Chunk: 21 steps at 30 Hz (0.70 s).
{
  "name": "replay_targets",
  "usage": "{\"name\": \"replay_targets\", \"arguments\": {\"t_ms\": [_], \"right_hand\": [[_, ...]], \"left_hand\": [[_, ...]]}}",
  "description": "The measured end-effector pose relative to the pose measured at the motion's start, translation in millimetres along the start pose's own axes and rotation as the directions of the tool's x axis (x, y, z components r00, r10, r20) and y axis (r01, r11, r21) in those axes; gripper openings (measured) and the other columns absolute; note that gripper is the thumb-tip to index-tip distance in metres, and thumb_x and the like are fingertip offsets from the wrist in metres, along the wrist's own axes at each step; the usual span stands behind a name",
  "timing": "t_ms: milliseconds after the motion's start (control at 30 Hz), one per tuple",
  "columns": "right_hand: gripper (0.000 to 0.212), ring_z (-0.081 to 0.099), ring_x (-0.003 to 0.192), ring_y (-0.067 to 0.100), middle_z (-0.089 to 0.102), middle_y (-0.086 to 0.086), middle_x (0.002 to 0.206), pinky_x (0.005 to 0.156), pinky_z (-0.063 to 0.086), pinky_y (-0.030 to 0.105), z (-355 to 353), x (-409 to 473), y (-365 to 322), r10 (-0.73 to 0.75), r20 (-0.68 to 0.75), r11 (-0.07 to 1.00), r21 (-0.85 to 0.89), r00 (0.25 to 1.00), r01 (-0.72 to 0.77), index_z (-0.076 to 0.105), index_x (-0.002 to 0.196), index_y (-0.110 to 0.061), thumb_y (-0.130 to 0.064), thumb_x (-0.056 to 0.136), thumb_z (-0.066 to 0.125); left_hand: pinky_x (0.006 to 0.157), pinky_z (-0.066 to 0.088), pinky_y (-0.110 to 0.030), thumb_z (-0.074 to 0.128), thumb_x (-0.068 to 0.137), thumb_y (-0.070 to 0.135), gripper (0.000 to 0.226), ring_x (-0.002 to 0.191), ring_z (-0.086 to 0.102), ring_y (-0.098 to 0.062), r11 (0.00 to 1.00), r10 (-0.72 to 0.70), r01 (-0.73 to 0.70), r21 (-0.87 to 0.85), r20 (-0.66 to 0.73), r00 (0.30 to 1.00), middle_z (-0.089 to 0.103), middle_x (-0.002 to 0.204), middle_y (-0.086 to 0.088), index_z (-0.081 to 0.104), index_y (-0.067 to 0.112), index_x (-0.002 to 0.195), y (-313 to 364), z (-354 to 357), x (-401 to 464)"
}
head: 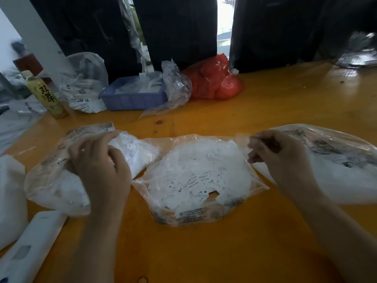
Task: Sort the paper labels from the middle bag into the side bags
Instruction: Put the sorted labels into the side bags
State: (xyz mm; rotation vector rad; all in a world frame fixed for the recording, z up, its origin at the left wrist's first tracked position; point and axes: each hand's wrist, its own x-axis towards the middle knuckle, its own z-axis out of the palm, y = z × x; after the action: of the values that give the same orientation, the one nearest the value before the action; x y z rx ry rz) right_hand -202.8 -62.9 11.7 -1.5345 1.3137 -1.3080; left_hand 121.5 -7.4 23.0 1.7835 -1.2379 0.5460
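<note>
**Asker:** While both hands are over the counter, what is each one doing?

**Describer:** The left hand [100, 164] is lying on top of the left bag [55, 180], its fingers curled down and pressing into the white paper at the bag's open end. The right hand [277, 158] is pinching the thin clear edge of the right bag [336, 164], fingers bunched tightly on the plastic at the bag's mouth.

**Asker:** And where are the labels sitting?

**Describer:** The paper labels [200, 176] are lying heaped inside the middle bag [204, 215], a clear plastic bag resting flat on the orange counter [224, 252] between the two hands. Small black print is showing on some, including size letters. The side bags are also holding white paper, and each is lying just beside the middle bag, their edges touching or overlapping it.

**Asker:** What is lying further out?

**Describer:** Toward the back of the counter, a blue basket [132, 99] is holding white pieces, with a crumpled clear bag [175, 86] draping over its right end. A red plastic bag [216, 80] is sitting just right of that. At back left, a yellow bottle [48, 97] is standing upright beside another clear bag [85, 82]. A white flat object [34, 248] is lying at the near left corner.
</note>
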Motion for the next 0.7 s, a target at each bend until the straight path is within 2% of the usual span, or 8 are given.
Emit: {"name": "replay_targets", "arguments": {"t_ms": [67,133,233,300,400,467,600,700], "right_hand": [[0.013,0.073,0.077,0.022,0.076,0.006,0.087,0.069,0.061,0.028,11,-7,0,0.058,0.157,0.967,0.237,0.986,-0.095,0.072,0.103,-0.011,-0.019,0.093,0.070],[0.020,0.070,0.075,0.022,0.075,0.008,0.090,0.067,0.059,0.027,21,-14,2,0.076,0.276,0.935,0.314,0.958,-0.165,0.075,0.102,-0.011,-0.025,0.088,0.069],[0.024,0.061,0.068,0.023,0.068,0.011,0.077,0.065,0.054,0.027,33,-19,7,0.090,0.375,0.922,0.318,0.923,-0.219,0.080,0.100,-0.019,-0.036,0.087,0.070],[0.026,0.057,0.066,0.024,0.063,0.010,0.071,0.065,0.051,0.028,37,-21,10,0.077,0.408,0.938,0.280,0.910,-0.205,0.079,0.104,-0.024,-0.042,0.090,0.068],[0.030,0.055,0.063,0.021,0.061,0.007,0.067,0.063,0.048,0.025,40,-23,11,0.083,0.432,0.955,0.224,0.898,-0.196,0.078,0.108,-0.031,-0.050,0.089,0.066],[0.028,0.054,0.062,0.020,0.061,0.009,0.069,0.062,0.048,0.024,42,-24,11,0.079,0.441,0.955,0.225,0.894,-0.195,0.077,0.111,-0.033,-0.049,0.092,0.064],[0.037,0.060,0.063,0.021,0.065,0.006,0.074,0.063,0.052,0.028,44,-27,8,0.067,0.433,0.966,0.199,0.899,-0.167,0.073,0.112,-0.037,-0.063,0.090,0.062],[0.027,0.064,0.058,0.013,0.068,-0.001,0.069,0.058,0.053,0.022,45,-29,7,0.069,0.428,0.992,0.067,0.901,-0.107,0.071,0.100,-0.035,-0.058,0.086,0.067]], "left_hand": [[0.097,0.048,-0.048,0.047,0.103,0.012,0.030,0.110,0.064,-0.026,0.949,0.130,-0.106,-0.296,0.062,0.990,0.071,0.116,-0.009,0.070,0.005,0.120,30,8,-18],[0.090,0.055,-0.025,0.046,0.105,0.035,0.036,0.106,0.065,-0.003,0.838,0.158,0.051,-0.543,0.332,0.930,0.068,0.120,0.010,0.066,0.014,0.127,59,13,-40],[0.084,0.052,-0.010,0.052,0.089,0.073,0.051,0.110,0.062,0.008,0.713,0.178,0.423,-0.559,0.728,0.662,0.061,0.121,0.031,0.056,0.045,0.131,76,22,-67],[0.085,0.058,-0.017,0.061,0.085,0.077,0.048,0.111,0.067,0.002,0.621,0.187,0.571,-0.537,0.809,0.557,0.064,0.123,0.032,0.060,0.053,0.126,72,30,-74],[0.091,0.063,-0.031,0.070,0.097,0.052,0.019,0.102,0.075,-0.011,0.541,0.121,0.646,-0.539,0.809,0.575,0.079,0.109,0.010,0.078,0.042,0.111,67,39,-79],[0.093,0.063,-0.036,0.073,0.097,0.044,0.014,0.098,0.077,-0.014,0.483,0.061,0.693,-0.535,0.810,0.583,0.081,0.099,0.001,0.083,0.036,0.101,67,41,-80],[0.083,0.061,-0.025,0.079,0.085,0.058,0.032,0.093,0.077,-0.015,0.440,0.045,0.724,-0.531,0.818,0.573,0.080,0.094,-0.001,0.083,0.029,0.099,68,38,-79],[0.080,0.061,-0.023,0.078,0.092,0.050,0.020,0.091,0.078,-0.014,0.468,0.026,0.718,-0.516,0.820,0.572,0.080,0.094,0.000,0.082,0.031,0.097,69,37,-81]]}}
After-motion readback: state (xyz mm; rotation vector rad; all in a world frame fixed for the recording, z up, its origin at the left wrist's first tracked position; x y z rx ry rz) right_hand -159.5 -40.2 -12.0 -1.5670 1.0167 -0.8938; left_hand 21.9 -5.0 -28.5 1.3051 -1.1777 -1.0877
